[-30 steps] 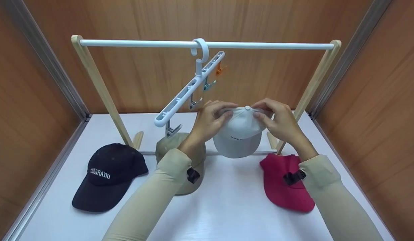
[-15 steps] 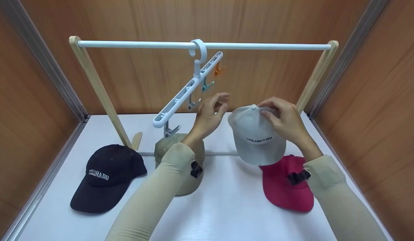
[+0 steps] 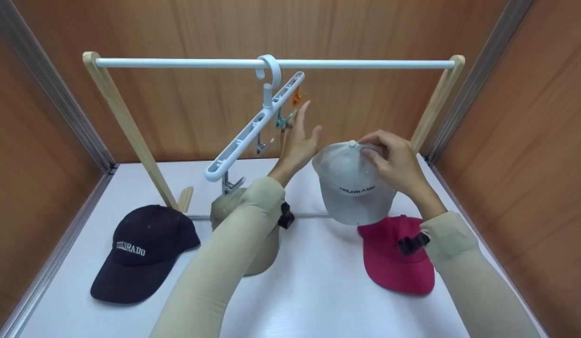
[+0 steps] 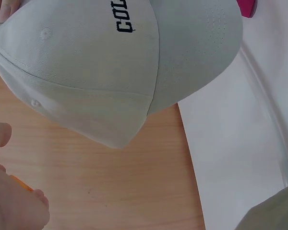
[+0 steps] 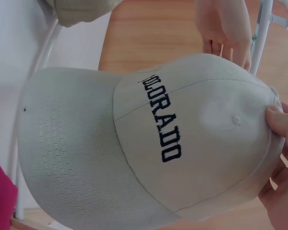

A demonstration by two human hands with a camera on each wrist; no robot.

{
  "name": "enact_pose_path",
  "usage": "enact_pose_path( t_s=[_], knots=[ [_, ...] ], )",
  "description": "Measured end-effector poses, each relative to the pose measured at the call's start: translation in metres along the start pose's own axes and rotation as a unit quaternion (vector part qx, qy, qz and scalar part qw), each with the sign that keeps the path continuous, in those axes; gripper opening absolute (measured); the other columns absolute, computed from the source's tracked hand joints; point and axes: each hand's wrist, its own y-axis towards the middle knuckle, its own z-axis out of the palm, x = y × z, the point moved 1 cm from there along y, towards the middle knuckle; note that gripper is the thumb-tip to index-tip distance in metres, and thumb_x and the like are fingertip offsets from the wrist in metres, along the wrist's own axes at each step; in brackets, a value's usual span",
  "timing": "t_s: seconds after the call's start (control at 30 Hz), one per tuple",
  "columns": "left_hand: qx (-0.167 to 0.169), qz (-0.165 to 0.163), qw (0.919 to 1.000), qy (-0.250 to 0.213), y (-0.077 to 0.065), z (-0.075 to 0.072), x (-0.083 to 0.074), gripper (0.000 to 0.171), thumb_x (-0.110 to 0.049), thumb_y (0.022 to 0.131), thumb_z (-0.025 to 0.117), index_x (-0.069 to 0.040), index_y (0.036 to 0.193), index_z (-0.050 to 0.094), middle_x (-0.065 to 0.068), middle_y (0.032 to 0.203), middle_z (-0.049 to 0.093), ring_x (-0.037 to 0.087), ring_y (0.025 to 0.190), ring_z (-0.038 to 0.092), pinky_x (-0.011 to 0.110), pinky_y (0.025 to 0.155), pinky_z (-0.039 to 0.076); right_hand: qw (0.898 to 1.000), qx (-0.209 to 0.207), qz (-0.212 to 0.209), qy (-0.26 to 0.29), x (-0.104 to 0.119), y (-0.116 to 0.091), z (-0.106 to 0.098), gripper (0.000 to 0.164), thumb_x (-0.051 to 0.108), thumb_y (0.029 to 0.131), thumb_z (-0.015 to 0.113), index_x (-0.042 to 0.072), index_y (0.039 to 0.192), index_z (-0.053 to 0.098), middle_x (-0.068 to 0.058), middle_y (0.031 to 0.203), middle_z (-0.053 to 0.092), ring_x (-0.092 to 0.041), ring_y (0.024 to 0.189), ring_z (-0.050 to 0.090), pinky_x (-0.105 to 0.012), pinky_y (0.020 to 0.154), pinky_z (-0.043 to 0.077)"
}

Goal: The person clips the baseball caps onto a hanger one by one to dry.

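Beside its button (image 3: 352, 143), right fingers (image 3: 380, 135) pinch the white cap (image 3: 349, 170).

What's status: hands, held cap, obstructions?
Right hand pinches pale grey COLORADO baseball cap by crown, aloft. Left hand by teal clip on hanger, contact unclear. Possible obstruction: left hand between cap and hanger.

A beige fabric sleeve (image 3: 220, 253) hides much of the khaki cloth cap (image 3: 266, 249); the left wrist view crops the black lettering (image 4: 120, 17) on the pale grey cloth cap (image 4: 86, 62).
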Motion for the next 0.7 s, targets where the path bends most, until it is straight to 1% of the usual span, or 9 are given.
enact_pose_path(
  t_s=[0.1,0.17,0.3,0.4,0.5,0.63,0.7],
  knots=[
    [-0.01,0.004,0.9999,0.003,0.009,0.001,-0.005,0.07,-0.034,0.099,0.056,-0.03,0.156,0.014,0.002,0.164,0.006,0.023,0.15,0.008,0.057,0.117,0.01,1.0,-0.003,-0.001,0.002,0.002,0.002,0.001,0.018,0.017,0.091,0.069,0.02,0.109,0.069,0.009,0.103,0.067,-0.007,0.095,0.064,-0.025,0.088,0.053],
    [-0.021,0.002,0.9997,0.009,0.015,0.001,-0.008,0.071,-0.033,0.1,0.055,-0.029,0.156,0.012,0.003,0.164,0.004,0.023,0.15,0.004,0.058,0.117,0.006,1.0,-0.005,0.001,0.003,0.004,0.005,0.003,0.019,0.018,0.091,0.069,0.02,0.11,0.069,0.01,0.103,0.067,-0.006,0.095,0.064,-0.026,0.088,0.053],
    [-0.038,-0.006,0.9992,-0.013,0.024,-0.002,-0.012,0.068,-0.033,0.101,0.051,-0.026,0.157,0.013,0.004,0.163,0.004,0.024,0.149,0.001,0.055,0.118,0.01,1.0,-0.01,0.004,0.016,0.005,0.016,0.008,0.02,0.019,0.091,0.07,0.021,0.111,0.068,0.011,0.105,0.067,-0.004,0.098,0.064,-0.028,0.092,0.052],
    [-0.039,-0.009,0.9986,-0.033,0.028,-0.004,-0.012,0.065,-0.034,0.102,0.047,-0.026,0.157,0.014,0.005,0.163,0.004,0.025,0.149,-0.003,0.056,0.117,0.011,0.999,-0.013,0.006,0.031,0.007,0.026,0.013,0.02,0.019,0.092,0.069,0.02,0.112,0.068,0.011,0.105,0.067,-0.003,0.099,0.063,-0.027,0.093,0.051],
    [-0.042,-0.011,0.9988,-0.02,0.031,-0.007,-0.01,0.063,-0.034,0.103,0.045,-0.026,0.157,0.015,0.006,0.163,0.005,0.026,0.149,-0.005,0.056,0.118,0.006,0.999,-0.012,0.006,0.04,0.009,0.035,0.02,0.019,0.019,0.092,0.068,0.019,0.111,0.068,0.009,0.106,0.067,-0.005,0.1,0.063,-0.027,0.095,0.05],
    [-0.05,-0.015,0.9986,-0.007,0.034,-0.013,-0.007,0.062,-0.032,0.103,0.044,-0.024,0.157,0.015,0.006,0.163,0.008,0.028,0.149,-0.005,0.055,0.118,0.004,0.999,-0.008,0.005,0.048,0.013,0.047,0.029,0.018,0.016,0.093,0.068,0.016,0.111,0.068,0.004,0.107,0.067,-0.009,0.102,0.064,-0.029,0.096,0.049],
    [-0.051,-0.023,0.9984,-0.005,0.034,-0.015,-0.005,0.062,-0.033,0.103,0.044,-0.025,0.157,0.015,0.006,0.163,0.007,0.027,0.148,-0.006,0.055,0.118,0.003,0.998,-0.005,0.007,0.055,0.015,0.051,0.033,0.018,0.015,0.093,0.067,0.015,0.111,0.068,0.004,0.106,0.067,-0.01,0.102,0.064,-0.029,0.097,0.049]
  ],
)
